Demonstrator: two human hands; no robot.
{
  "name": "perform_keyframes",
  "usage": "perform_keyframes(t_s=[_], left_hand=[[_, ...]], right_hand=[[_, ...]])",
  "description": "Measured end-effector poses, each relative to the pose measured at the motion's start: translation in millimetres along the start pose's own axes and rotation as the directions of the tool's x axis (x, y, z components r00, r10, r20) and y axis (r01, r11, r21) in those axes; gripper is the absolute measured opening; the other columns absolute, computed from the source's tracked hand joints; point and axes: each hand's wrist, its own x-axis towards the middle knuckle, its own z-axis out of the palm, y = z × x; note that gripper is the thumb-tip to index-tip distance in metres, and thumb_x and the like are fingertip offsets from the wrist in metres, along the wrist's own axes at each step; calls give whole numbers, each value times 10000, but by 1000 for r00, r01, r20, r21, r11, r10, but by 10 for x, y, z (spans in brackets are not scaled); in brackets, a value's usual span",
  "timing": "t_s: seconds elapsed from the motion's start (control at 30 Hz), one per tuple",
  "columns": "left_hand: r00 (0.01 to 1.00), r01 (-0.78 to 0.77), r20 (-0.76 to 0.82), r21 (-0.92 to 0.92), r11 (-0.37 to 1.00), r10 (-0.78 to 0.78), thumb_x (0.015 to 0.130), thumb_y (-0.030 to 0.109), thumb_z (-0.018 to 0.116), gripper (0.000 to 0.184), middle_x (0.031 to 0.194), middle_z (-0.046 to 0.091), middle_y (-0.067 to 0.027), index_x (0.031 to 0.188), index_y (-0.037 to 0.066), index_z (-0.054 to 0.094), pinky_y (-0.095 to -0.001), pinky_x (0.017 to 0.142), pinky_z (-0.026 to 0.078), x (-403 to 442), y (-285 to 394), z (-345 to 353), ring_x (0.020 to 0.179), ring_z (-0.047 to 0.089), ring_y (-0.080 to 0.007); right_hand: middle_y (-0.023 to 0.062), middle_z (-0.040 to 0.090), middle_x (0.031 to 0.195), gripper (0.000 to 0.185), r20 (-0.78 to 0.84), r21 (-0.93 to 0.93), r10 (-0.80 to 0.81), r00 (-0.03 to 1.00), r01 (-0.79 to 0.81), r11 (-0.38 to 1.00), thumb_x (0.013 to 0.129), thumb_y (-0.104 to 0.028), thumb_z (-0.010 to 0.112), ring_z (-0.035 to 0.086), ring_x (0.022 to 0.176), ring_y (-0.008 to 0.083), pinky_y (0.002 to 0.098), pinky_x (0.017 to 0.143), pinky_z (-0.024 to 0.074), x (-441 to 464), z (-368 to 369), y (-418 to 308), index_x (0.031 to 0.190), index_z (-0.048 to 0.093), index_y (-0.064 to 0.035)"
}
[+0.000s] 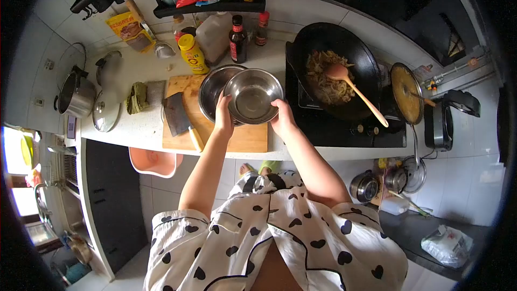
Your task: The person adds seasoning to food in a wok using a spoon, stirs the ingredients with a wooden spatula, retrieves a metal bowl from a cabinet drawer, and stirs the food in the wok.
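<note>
Small bowl (254, 96), shiny metal, sits between the person's two hands, overlapping the big bowl (211, 92) on the board (249, 139); whether the bowls touch, I can't tell. The left hand (224, 112) is clamped on one side of its rim, the right hand (283, 115) on the other, thumbs on top. Left of the bowls a cleaver (176, 115) lies on the board, its pale handle pointing toward the person. Behind stand a yellow bottle (192, 54) and a dark bottle (238, 40). Over on the right, a wok (363, 48) on the stove (344, 133) holds food (323, 87), with a spoon (353, 85) resting in it.
</note>
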Motion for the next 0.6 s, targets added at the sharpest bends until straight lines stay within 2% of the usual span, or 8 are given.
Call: perform_keyframes(t_s=[0.07,0.2,0.27,0.37,0.47,0.5,0.6], left_hand=[[998,-23,-60,21,1000,24,878,340,444,468,1258,448,-82,1295,136,378,-405,909,421,-81,100,108,1125,470,-240],[996,-90,-16,30,995,91,864,285,445,476,1256,447,-77,1312,150,361,-409,906,427,-50,175,80,1133,461,-237],[997,-73,-10,-28,997,73,856,253,442,480,1253,450,-72,1317,150,362,-400,902,433,-24,204,5,1139,453,-233],[991,-92,-97,19,996,94,854,223,433,451,1243,459,-68,1295,137,395,-379,889,443,-146,313,55,1131,461,-226],[978,-179,-91,71,981,186,857,210,429,437,1231,469,-69,1282,111,412,-349,890,439,-175,395,-33,1130,461,-212],[972,-175,-142,82,981,185,860,209,429,470,1247,463,-76,1313,91,383,-325,944,384,-210,422,-59,1158,435,-196],[947,-244,-171,167,955,272,861,216,438,512,1278,445,-81,1344,73,345,-311,997,309,-323,530,-136,1185,402,-189]], right_hand=[[92,587,961,215,35,18,53,998,-54,998,751,-114,518,558,910,202,327,833,442,93,-26,-6,950,508,-32],[85,605,945,200,69,36,81,994,-84,996,760,-137,520,565,902,198,315,824,446,205,-30,58,936,526,-42],[78,608,927,193,62,8,55,997,-55,998,760,-144,525,569,890,191,308,814,449,191,25,90,926,534,-44],[71,612,908,189,42,-66,62,997,-59,996,760,-149,531,573,871,180,302,796,454,148,97,145,918,542,-46],[66,612,900,193,40,-127,110,993,-104,986,758,-150,535,573,856,171,298,782,454,150,162,230,919,546,-44],[64,612,898,195,44,-144,130,991,-123,982,757,-150,536,572,851,168,296,777,453,161,190,267,920,546,-43],[57,611,888,201,71,-157,183,981,-170,973,755,-153,539,569,835,160,284,763,449,231,265,400,919,548,-37]])
